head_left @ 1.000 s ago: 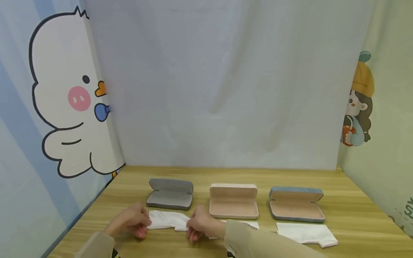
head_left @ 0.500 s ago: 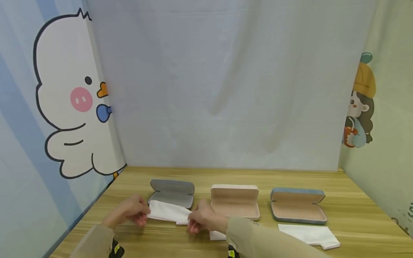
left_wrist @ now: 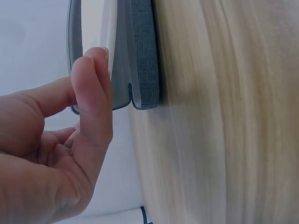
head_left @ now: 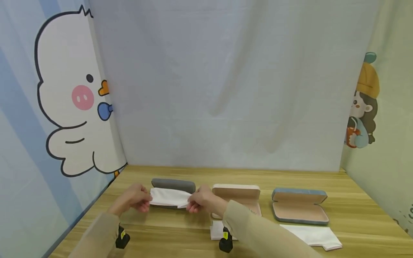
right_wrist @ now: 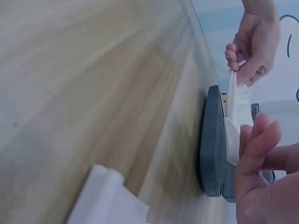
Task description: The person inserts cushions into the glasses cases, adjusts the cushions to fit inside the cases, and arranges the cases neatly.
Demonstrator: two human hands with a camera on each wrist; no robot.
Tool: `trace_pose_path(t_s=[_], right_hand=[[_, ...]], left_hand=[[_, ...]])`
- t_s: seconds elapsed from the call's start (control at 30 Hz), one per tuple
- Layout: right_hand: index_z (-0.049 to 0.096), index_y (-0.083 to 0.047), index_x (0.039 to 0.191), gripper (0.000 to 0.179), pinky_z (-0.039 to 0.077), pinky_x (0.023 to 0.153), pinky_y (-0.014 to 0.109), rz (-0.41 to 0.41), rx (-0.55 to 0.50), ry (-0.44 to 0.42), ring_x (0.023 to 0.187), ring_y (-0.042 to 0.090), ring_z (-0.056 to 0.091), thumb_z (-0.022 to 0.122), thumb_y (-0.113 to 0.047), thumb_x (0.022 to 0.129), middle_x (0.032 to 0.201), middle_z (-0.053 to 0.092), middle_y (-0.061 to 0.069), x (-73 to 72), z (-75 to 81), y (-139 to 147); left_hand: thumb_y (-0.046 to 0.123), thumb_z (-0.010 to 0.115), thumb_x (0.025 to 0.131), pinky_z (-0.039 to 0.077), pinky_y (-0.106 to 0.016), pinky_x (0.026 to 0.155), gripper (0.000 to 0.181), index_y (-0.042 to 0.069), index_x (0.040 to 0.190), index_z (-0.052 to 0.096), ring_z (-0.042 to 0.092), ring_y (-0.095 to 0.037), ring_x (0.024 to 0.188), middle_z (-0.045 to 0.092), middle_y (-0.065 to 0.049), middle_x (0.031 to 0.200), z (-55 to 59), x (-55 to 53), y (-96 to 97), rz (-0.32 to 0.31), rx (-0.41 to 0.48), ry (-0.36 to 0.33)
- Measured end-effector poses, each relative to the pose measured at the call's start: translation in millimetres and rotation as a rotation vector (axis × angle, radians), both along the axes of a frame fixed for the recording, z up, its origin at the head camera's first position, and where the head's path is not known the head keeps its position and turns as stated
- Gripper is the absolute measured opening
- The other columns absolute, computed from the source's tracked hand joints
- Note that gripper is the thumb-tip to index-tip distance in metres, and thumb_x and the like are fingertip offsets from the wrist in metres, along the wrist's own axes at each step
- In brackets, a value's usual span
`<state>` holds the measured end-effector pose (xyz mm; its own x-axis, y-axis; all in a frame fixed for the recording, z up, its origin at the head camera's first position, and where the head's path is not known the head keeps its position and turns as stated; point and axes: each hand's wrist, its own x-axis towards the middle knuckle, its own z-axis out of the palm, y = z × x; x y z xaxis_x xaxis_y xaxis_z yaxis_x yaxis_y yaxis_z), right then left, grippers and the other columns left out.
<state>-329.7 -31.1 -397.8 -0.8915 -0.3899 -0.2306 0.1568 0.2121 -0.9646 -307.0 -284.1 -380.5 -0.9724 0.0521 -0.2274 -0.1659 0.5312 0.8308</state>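
Note:
A folded white cloth [head_left: 169, 197] is stretched between my two hands over the opened grey glasses case [head_left: 174, 184]. My left hand [head_left: 133, 198] pinches the cloth's left end between thumb and fingers. At the other end, my right hand [head_left: 202, 200] pinches the right edge. In the right wrist view the cloth [right_wrist: 239, 105] hangs just above the lower half of the grey case [right_wrist: 212, 144], whose lid stands up behind. Most of that lower half is hidden by the cloth in the head view.
To the right stand a white case [head_left: 235, 190] with pinkish lining and a blue case [head_left: 300, 206], both open. Two more folded white cloths lie in front of them, one [head_left: 217, 230] partly behind my right arm, the other [head_left: 314, 235] at the right. A grey-white curtain hangs behind the table.
Both hands have lifted the cloth off the table and carried it away from me, from in front of the grey case to over it. The cases stay put.

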Motion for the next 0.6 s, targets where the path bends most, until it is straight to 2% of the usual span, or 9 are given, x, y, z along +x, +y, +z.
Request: trace_pose_path(t_s=[0.27,0.47,0.6], right_hand=[[0.066,0.017,0.087,0.014,0.042,0.036,0.015,-0.032,-0.031,-0.01,0.038,0.005,0.052,0.058,0.005,0.088,0.05,0.06,0.003,-12.8,-3.4,-5],[0.063,0.018,0.088,0.012,0.04,0.035,0.014,-0.066,-0.056,-0.006,0.036,0.005,0.05,0.058,0.007,0.087,0.049,0.059,0.002,-15.0,-14.6,-10],[0.064,0.017,0.086,0.012,0.038,0.034,0.014,-0.107,-0.031,0.008,0.035,0.004,0.048,0.057,0.007,0.086,0.047,0.058,0.001,-14.9,-18.5,-13]], left_hand=[[-0.003,0.058,0.088,0.057,-0.025,0.049,0.007,-0.011,0.088,0.058,0.06,-0.01,0.048,0.06,-0.006,0.061,-3.0,-14.5,-3.2,0.045,0.006,0.017],[-0.005,0.059,0.085,0.055,-0.024,0.046,0.005,-0.009,0.084,0.057,0.06,-0.01,0.045,0.059,-0.006,0.058,-15.3,-22.6,-1.3,0.124,0.001,0.047],[-0.008,0.057,0.081,0.053,-0.022,0.043,0.003,-0.008,0.078,0.056,0.057,-0.008,0.041,0.057,-0.004,0.053,-23.3,-23.8,0.8,0.126,0.012,0.077]])
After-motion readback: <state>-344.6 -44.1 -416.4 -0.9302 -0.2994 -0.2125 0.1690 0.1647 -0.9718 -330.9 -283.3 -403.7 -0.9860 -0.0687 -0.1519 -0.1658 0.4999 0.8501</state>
